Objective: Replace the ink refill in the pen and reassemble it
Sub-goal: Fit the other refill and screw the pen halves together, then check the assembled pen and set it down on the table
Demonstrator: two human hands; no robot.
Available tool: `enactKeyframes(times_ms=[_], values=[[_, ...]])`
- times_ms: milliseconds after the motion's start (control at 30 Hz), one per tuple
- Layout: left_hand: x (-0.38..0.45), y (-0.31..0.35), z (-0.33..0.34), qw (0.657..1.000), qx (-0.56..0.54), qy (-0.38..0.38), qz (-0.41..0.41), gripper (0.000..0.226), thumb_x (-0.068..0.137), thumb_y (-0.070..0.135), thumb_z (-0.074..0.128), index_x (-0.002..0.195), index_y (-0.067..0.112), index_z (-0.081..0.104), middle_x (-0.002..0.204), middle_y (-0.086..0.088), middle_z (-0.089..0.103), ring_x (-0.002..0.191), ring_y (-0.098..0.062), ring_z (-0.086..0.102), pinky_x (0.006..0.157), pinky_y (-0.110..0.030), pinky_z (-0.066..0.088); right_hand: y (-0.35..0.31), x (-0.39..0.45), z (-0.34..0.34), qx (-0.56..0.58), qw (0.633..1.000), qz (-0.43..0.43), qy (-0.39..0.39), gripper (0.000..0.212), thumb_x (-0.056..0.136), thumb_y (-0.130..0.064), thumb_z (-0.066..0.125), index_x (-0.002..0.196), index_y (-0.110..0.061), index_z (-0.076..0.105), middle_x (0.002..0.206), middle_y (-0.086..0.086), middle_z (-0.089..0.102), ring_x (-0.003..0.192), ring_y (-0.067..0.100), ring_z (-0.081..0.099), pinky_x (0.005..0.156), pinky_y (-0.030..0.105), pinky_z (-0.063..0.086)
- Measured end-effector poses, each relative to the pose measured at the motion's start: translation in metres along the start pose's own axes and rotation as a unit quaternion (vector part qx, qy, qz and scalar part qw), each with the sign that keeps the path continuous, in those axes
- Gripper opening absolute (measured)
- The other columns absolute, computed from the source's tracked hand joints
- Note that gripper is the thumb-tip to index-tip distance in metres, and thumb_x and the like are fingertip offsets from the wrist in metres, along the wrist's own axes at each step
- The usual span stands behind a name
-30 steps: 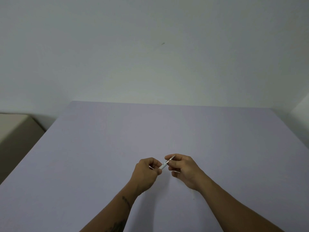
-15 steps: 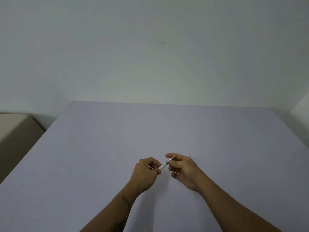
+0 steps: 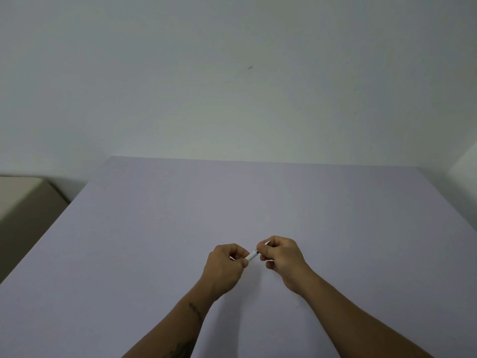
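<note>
A small white pen [image 3: 252, 255] with a silver tip end is held between both hands just above the lilac table. My left hand [image 3: 225, 264] pinches the white barrel end with thumb and fingers. My right hand [image 3: 282, 257] is curled around the other end, where a short silver piece [image 3: 267, 243] sticks out past the fingers. Only a short white stretch of the pen shows between the hands; the rest is hidden in the fists.
The lilac table [image 3: 232, 202] spreads wide around the hands. A pale wall rises behind its far edge. A beige piece of furniture [image 3: 23, 197] stands lower at the far left, beyond the table's left edge.
My right hand has curled tighter around its end of the pen, rolling a little. The hands stay in the same spot above the table.
</note>
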State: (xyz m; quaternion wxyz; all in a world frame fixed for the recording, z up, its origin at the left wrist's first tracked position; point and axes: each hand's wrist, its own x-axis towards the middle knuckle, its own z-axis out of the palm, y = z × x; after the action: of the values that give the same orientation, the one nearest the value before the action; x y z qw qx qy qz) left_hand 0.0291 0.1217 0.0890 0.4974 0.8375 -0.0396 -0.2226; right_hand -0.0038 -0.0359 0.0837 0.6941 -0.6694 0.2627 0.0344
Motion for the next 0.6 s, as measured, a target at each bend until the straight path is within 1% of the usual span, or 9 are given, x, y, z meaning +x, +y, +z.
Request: enactKeyframes(times_ms=[100, 167, 233, 333, 400, 433, 500, 533, 600], values=[[-0.001, 0.001, 0.001, 1.000, -0.010, -0.015, -0.011, 0.011, 0.090, 0.010, 0.063, 0.087, 0.016, 0.072, 0.074, -0.004, 0.065, 0.049, -0.007, 0.048, 0.045, -0.016, 0.040, -0.001, 0.000, -0.006, 0.009, 1.000, 0.009, -0.016, 0.010, 0.087, -0.011, 0.070, 0.078, -0.008, 0.075, 0.068, 0.002, 0.066, 0.065, 0.013, 0.062, 0.060, 0.027, 0.051], [-0.001, 0.002, 0.002, 0.999, -0.017, -0.033, -0.017, 0.010, 0.088, 0.010, 0.064, 0.088, 0.014, 0.073, 0.074, -0.003, 0.065, 0.055, -0.008, 0.051, 0.050, -0.017, 0.041, -0.001, 0.000, -0.010, 0.019, 0.999, 0.016, -0.032, 0.008, 0.086, -0.011, 0.071, 0.081, -0.008, 0.076, 0.067, 0.001, 0.066, 0.065, 0.013, 0.061, 0.060, 0.027, 0.050], [-0.001, 0.003, 0.003, 0.998, -0.024, -0.058, -0.024, 0.011, 0.086, 0.008, 0.065, 0.089, 0.012, 0.075, 0.075, -0.005, 0.065, 0.064, -0.012, 0.055, 0.057, -0.020, 0.045, -0.001, 0.001, -0.014, 0.014, 0.999, 0.016, -0.036, 0.009, 0.085, -0.011, 0.072, 0.077, -0.007, 0.074, 0.066, 0.003, 0.065, 0.061, 0.013, 0.059, 0.058, 0.027, 0.048], [-0.002, 0.002, 0.006, 0.995, -0.041, -0.082, -0.035, 0.014, 0.085, 0.006, 0.063, 0.089, 0.010, 0.076, 0.088, -0.019, 0.072, 0.075, -0.018, 0.060, 0.066, -0.025, 0.051, -0.003, 0.006, -0.018, -0.035, 0.998, 0.003, -0.046, 0.012, 0.082, -0.013, 0.075, 0.072, -0.008, 0.071, 0.068, 0.006, 0.067, 0.059, 0.013, 0.059, 0.055, 0.027, 0.046], [0.001, 0.002, 0.008, 0.994, -0.051, -0.085, -0.040, 0.015, 0.086, 0.006, 0.063, 0.088, 0.012, 0.076, 0.096, -0.018, 0.074, 0.078, -0.018, 0.063, 0.065, -0.023, 0.052, -0.006, 0.010, -0.024, -0.060, 0.996, 0.001, -0.065, 0.007, 0.081, -0.014, 0.076, 0.075, -0.010, 0.074, 0.069, 0.002, 0.069, 0.061, 0.012, 0.061, 0.055, 0.026, 0.046], [0.002, 0.002, 0.010, 0.994, -0.054, -0.086, -0.043, 0.016, 0.087, 0.006, 0.062, 0.087, 0.014, 0.076, 0.096, -0.016, 0.075, 0.079, -0.018, 0.064, 0.064, -0.022, 0.050, -0.007, 0.012, -0.028, -0.065, 0.995, 0.009, -0.079, 0.001, 0.080, -0.012, 0.076, 0.081, -0.012, 0.076, 0.067, -0.001, 0.068, 0.062, 0.011, 0.062, 0.055, 0.026, 0.046], [0.006, 0.004, 0.014, 0.993, -0.063, -0.087, -0.052, 0.016, 0.088, 0.006, 0.061, 0.086, 0.015, 0.075, 0.095, -0.013, 0.076, 0.079, -0.017, 0.065, 0.063, -0.020, 0.047, -0.006, 0.019, -0.042, -0.082, 0.992, 0.026, -0.090, 0.019, 0.078, -0.006, 0.076, 0.095, -0.016, 0.076, 0.065, -0.003, 0.064, 0.062, 0.010, 0.062, 0.055, 0.025, 0.047], [0.008, 0.004, 0.016, 0.992, -0.067, -0.086, -0.058, 0.016, 0.088, 0.005, 0.061, 0.086, 0.015, 0.074, 0.095, -0.013, 0.076, 0.078, -0.016, 0.065, 0.062, -0.019, 0.046, -0.004, 0.023, -0.050, -0.099, 0.991, 0.034, -0.079, 0.026, 0.077, -0.004, 0.076, 0.099, -0.018, 0.075, 0.067, -0.003, 0.063, 0.062, 0.011, 0.062, 0.056, 0.025, 0.047], [0.012, 0.004, 0.020, 0.992, -0.075, -0.079, -0.069, 0.016, 0.087, 0.005, 0.060, 0.084, 0.014, 0.073, 0.096, -0.014, 0.076, 0.076, -0.016, 0.064, 0.061, -0.019, 0.046, 0.003, 0.031, -0.068, -0.137, 0.989, 0.043, -0.038, 0.028, 0.077, -0.002, 0.074, 0.100, -0.018, 0.073, 0.071, 0.000, 0.063, 0.062, 0.011, 0.062, 0.056, 0.024, 0.047]])
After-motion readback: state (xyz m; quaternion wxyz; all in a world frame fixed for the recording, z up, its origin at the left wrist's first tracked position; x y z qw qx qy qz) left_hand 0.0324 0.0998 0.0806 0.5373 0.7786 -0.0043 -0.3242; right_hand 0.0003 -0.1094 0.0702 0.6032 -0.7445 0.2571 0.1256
